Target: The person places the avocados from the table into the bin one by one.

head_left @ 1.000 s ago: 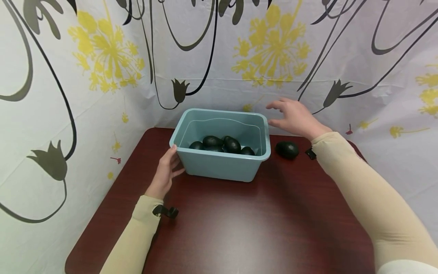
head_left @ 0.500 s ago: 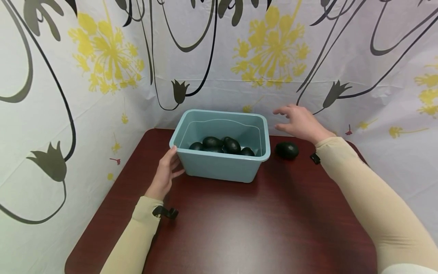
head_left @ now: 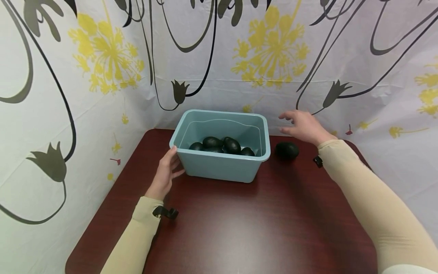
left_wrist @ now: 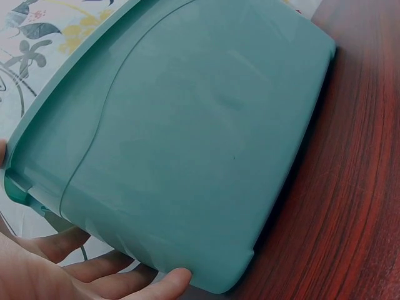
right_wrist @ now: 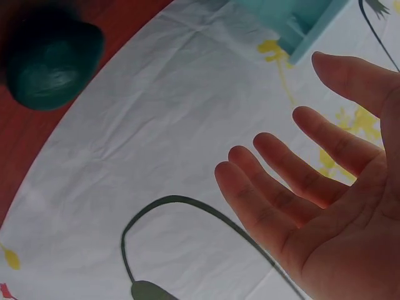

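A light blue plastic bin (head_left: 219,167) stands at the back of the table with several dark avocados (head_left: 232,145) inside. My left hand (head_left: 163,176) holds the bin's front left corner, thumb at the rim and fingers along the side wall. In the left wrist view, fingertips (left_wrist: 178,279) lie against the bin's wall (left_wrist: 187,137). To the right of the bin, one more avocado (head_left: 286,150) lies on the table; the right wrist view shows this dark avocado (right_wrist: 53,59) at upper left. My right hand (head_left: 304,126) hovers above and behind it, fingers spread and relaxed, holding nothing.
The dark red wooden table (head_left: 219,228) has rounded corners and reaches back to a white curtain (head_left: 219,53) printed with flowers. That curtain also runs along the left and right sides. Each wrist wears a small black camera strap (head_left: 165,212).
My right hand has drifted right and slightly down, away from the bin's rim and nearer the avocado outside it. My left hand and the bin stay in place.
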`<state>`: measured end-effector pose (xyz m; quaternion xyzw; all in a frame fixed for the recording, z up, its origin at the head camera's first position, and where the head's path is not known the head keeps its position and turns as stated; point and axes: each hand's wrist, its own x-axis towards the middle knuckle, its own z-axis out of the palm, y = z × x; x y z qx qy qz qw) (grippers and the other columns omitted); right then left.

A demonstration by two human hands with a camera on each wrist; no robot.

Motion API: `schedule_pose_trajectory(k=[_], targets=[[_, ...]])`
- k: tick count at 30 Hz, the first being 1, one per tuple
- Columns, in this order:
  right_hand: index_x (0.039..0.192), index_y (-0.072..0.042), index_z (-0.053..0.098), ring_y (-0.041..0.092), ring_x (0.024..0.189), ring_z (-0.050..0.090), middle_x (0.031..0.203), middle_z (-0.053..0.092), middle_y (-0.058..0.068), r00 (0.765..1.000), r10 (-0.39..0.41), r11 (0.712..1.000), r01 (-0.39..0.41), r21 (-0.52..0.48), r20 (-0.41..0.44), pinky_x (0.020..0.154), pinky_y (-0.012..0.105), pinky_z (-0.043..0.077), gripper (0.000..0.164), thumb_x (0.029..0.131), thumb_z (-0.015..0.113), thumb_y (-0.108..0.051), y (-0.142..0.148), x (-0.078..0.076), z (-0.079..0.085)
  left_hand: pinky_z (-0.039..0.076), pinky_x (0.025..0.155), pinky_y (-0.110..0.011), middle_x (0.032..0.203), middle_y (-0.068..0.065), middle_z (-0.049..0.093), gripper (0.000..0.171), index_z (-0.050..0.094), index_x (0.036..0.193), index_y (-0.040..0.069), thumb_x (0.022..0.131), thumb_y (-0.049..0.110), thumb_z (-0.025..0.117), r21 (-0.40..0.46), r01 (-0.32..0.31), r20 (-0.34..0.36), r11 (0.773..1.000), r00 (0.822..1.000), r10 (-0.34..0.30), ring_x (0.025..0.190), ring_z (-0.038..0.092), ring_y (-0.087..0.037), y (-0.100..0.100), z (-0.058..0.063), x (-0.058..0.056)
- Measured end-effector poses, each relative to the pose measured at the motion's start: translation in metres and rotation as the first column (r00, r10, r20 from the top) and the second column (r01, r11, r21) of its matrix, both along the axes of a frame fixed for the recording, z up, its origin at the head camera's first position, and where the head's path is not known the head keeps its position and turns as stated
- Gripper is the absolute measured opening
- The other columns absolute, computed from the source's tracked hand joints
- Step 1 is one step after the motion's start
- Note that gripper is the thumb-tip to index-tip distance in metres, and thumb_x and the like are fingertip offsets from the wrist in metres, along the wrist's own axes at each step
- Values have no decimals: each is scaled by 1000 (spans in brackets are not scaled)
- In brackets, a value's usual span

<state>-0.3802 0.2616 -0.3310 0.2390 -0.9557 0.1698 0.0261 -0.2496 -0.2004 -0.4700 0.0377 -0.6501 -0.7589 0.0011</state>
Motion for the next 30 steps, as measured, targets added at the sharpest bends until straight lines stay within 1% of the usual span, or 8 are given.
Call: schedule_pose_trajectory(k=[7,14,20,26,30], targets=[[134,-10,62,39,117,56,128,61,21,1000,-14,1000,13,8,24,91,60,46,47,93,73,-31,9,-7,-15,39,103,-63,159,-2,34,73,34,157,32,95,66,53,-7,-16,15,1000,1000,16,143,37,-26,1,2,1],[132,-8,63,41,115,58,126,62,24,998,-32,999,31,21,51,89,60,47,47,91,74,-28,16,-14,-30,39,104,-63,159,0,34,72,33,157,32,96,66,52,-8,-2,4,1000,1000,2,143,36,-25,-1,2,1],[134,-7,62,44,116,56,129,60,27,995,-47,999,44,29,92,91,61,46,48,92,74,-28,22,-17,-44,38,104,-64,160,0,32,73,31,158,32,96,66,51,-5,7,1,1000,1000,-7,144,35,-26,-1,2,1],[131,-5,63,46,114,58,125,61,29,995,-35,998,30,56,90,90,61,46,46,91,74,-25,27,-19,-59,39,104,-63,159,1,34,71,33,157,33,96,65,51,-9,1,2,1000,1000,-1,143,36,-25,-1,2,1],[128,-4,64,44,109,60,120,63,26,995,-33,998,27,63,92,88,60,47,45,90,75,-25,30,-21,-67,39,103,-63,159,1,34,69,33,157,33,97,63,50,-6,0,7,1000,1000,0,143,36,-25,-1,1,0]])
